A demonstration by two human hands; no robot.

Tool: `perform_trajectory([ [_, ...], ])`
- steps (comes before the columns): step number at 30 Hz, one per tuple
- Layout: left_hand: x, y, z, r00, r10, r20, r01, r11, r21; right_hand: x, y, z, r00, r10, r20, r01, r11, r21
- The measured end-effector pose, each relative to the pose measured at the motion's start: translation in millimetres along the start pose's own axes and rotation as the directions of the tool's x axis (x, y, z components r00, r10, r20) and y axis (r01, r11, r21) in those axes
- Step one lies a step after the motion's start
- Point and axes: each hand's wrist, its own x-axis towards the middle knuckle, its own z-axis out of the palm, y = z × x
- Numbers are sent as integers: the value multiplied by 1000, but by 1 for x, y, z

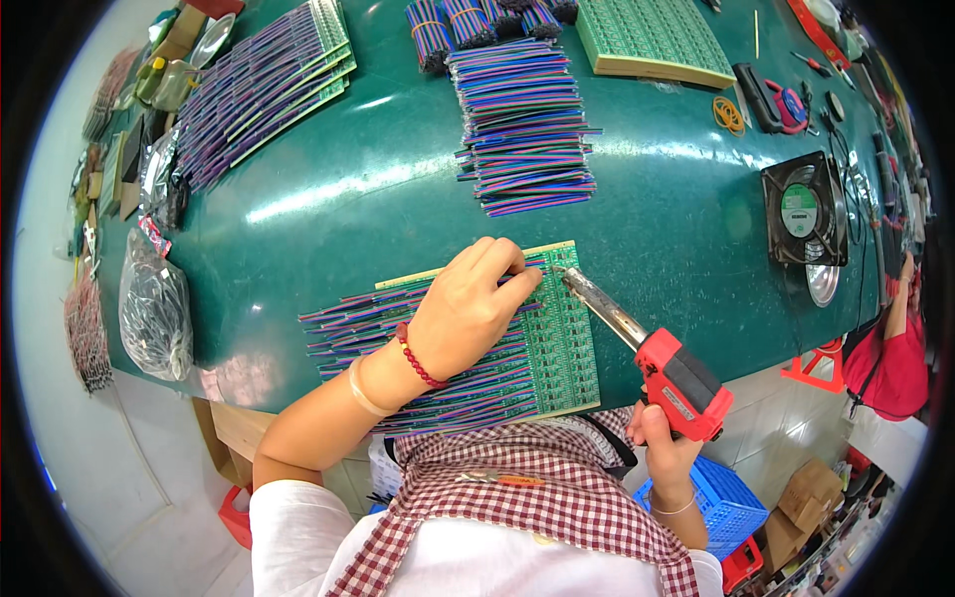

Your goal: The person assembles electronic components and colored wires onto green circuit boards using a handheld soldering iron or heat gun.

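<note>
The step in hand looks like soldering a wire end to a pad at the top edge of the green circuit panel [557,343], which lies on the green bench [328,189] just in front of the person. To do it well, I judge the tip of the soldering iron [652,348] should touch pad and wire together, the wire being held flat and still until the joint sets, with skin kept clear of the hot barrel

The left hand [468,308] lies over the row of striped ribbon wires [348,333] already fanned out from the panel's left side. Its fingers [517,274] are curled nearly closed and pinch a wire end near the panel's upper edge, just beside the iron's tip. The right hand [662,438] is wrapped shut around the iron's red grip, barrel slanting up and left toward the panel

Well apart, farther back on the bench, lie a stack of loose ribbon wires [527,129], another wired panel [264,90] at the left, a bare panel [652,40] and a small black fan [806,209] at the right
</note>
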Motion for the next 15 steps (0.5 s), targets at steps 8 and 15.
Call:
perform_trajectory([
  [8, 1, 1, -1, 1000, -6, -5, 6, 1000, -11, 2, 0, 2, 999, -12, 38, 13, 999, -30],
  [15, 1, 1, -1, 1000, -7, -8, 7, 1000, -22, -1, -6, 5, 1000, 13, 4, -13, 999, 45],
])
